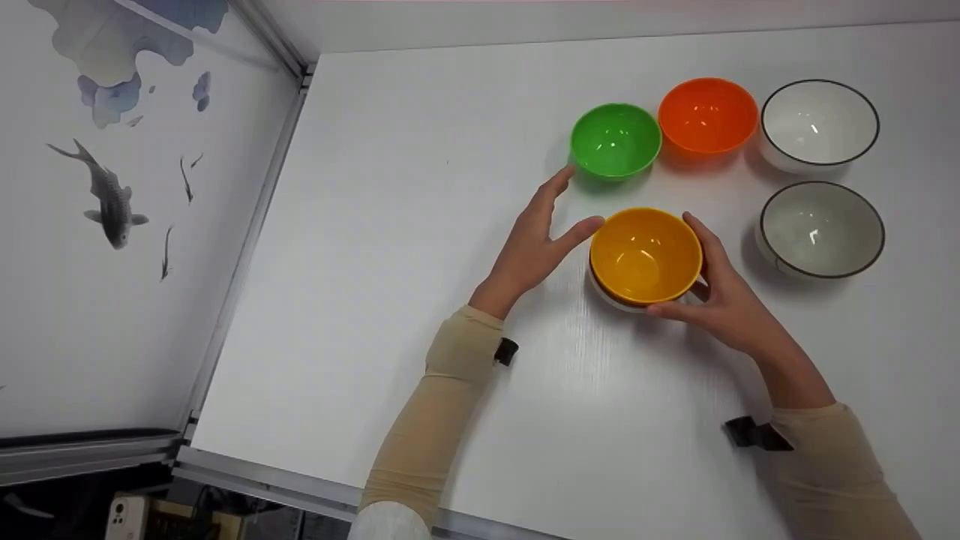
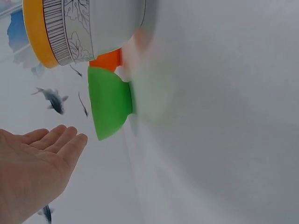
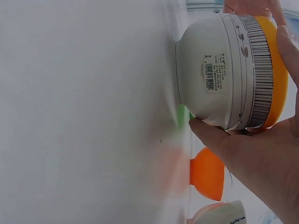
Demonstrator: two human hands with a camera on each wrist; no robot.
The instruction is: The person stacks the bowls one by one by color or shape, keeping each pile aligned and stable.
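Note:
A yellow bowl (image 1: pixel 637 259) sits nested in a white patterned bowl (image 3: pixel 205 70), which carries black line drawings and a barcode label. My right hand (image 1: pixel 724 300) holds this pair from the right, thumb near the rim and fingers along the side. Left of the pair is my left hand (image 1: pixel 529 244), its fingers extended and its thumb close to the yellow rim; contact there is unclear. Its fingertips reach near the green bowl (image 1: pixel 616 141). In the left wrist view, the left palm (image 2: pixel 42 168) shows nothing in it.
An orange bowl (image 1: pixel 707 116) stands beside the green one, followed by a white bowl (image 1: pixel 820 122) with a dark rim. Nearer me is a greyish bowl (image 1: pixel 821 229), also dark-rimmed. A panel (image 1: pixel 150 322) with fish pictures borders the white table (image 1: pixel 360 262) at the left.

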